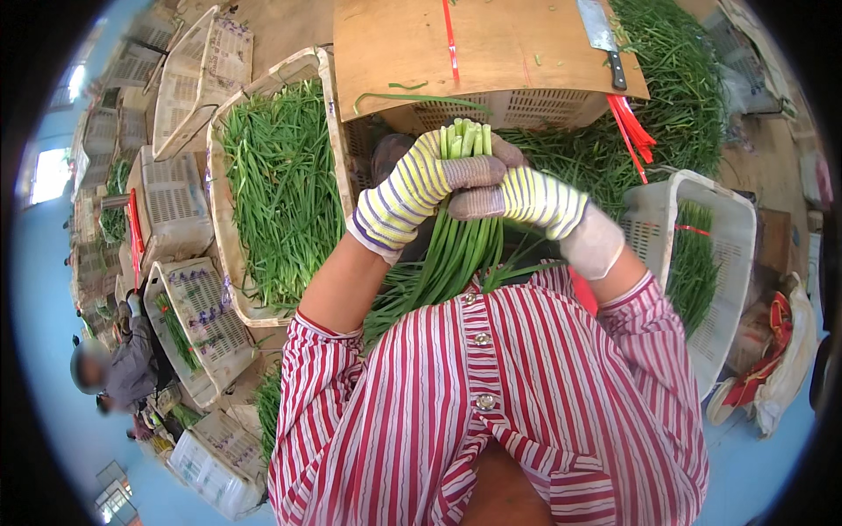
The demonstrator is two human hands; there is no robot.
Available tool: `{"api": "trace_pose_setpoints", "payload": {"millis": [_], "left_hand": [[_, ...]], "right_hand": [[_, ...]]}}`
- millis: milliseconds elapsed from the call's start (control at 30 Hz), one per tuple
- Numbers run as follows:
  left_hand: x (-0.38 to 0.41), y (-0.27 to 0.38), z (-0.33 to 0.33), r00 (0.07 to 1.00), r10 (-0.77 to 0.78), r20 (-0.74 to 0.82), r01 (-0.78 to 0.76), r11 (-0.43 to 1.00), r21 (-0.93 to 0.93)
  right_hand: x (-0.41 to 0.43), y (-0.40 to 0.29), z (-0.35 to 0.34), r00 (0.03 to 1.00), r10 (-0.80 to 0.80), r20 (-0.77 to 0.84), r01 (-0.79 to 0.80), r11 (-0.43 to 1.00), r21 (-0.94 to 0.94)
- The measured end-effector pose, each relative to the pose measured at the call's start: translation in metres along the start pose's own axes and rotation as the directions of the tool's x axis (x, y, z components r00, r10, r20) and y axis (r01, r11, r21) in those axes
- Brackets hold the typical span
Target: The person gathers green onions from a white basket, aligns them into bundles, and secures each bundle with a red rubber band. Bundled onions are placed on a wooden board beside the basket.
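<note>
Both hands wear striped knit gloves with grey-brown fingers. My left hand [424, 181] is closed round a bunch of long green stalks [466, 240], probably garlic chives or a similar leafy vegetable. Their pale cut ends stick up above my fingers, while the leaves hang down towards my striped shirt. On the other side of the bunch, my right hand [526, 197] wraps its fingers across the stems, overlapping my left fingers. Directly beyond them stands a wooden board [408, 52] on a plastic crate [520, 110].
A kitchen cleaver [602, 39] lies near the board's right edge, above hanging red ties [630, 128]. Crates of greens stand at left [279, 191] and right [710, 197]. Loose greens [677, 85] are heaped behind the board's right side. Another person [131, 355] sits far left.
</note>
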State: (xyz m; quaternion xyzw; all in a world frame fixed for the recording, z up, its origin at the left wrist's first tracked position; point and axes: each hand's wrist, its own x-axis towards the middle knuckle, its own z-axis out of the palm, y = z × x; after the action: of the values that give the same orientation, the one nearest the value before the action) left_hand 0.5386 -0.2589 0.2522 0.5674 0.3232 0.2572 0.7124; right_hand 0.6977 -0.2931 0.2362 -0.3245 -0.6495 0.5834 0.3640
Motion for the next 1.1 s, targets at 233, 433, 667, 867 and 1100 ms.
{"api": "trace_pose_setpoints", "payload": {"millis": [233,433,667,867,1100], "left_hand": [[-0.007,0.008,0.008,0.987,-0.126,-0.097,0.118,0.99,-0.083],[0.015,-0.048,-0.004,0.964,0.194,-0.183,-0.105,0.906,0.41],[-0.011,0.036,-0.059,0.943,0.327,-0.068,-0.233,0.791,0.565],[-0.025,0.104,-0.009,0.677,0.276,-0.682,-0.403,0.915,-0.029],[-0.042,0.087,-0.039,0.823,0.23,-0.52,-0.295,0.954,-0.044]], "right_hand": [[0.019,-0.069,-0.069,0.965,0.249,-0.081,-0.262,0.906,-0.333],[0.043,-0.034,-0.021,0.832,-0.485,0.269,0.516,0.5,-0.696],[0.086,-0.037,-0.008,0.969,-0.21,0.134,0.2,0.976,0.081],[0.095,-0.035,0.023,0.986,-0.045,0.163,-0.007,0.953,0.303],[0.123,-0.043,0.02,0.973,-0.099,0.21,-0.034,0.833,0.552]]}}
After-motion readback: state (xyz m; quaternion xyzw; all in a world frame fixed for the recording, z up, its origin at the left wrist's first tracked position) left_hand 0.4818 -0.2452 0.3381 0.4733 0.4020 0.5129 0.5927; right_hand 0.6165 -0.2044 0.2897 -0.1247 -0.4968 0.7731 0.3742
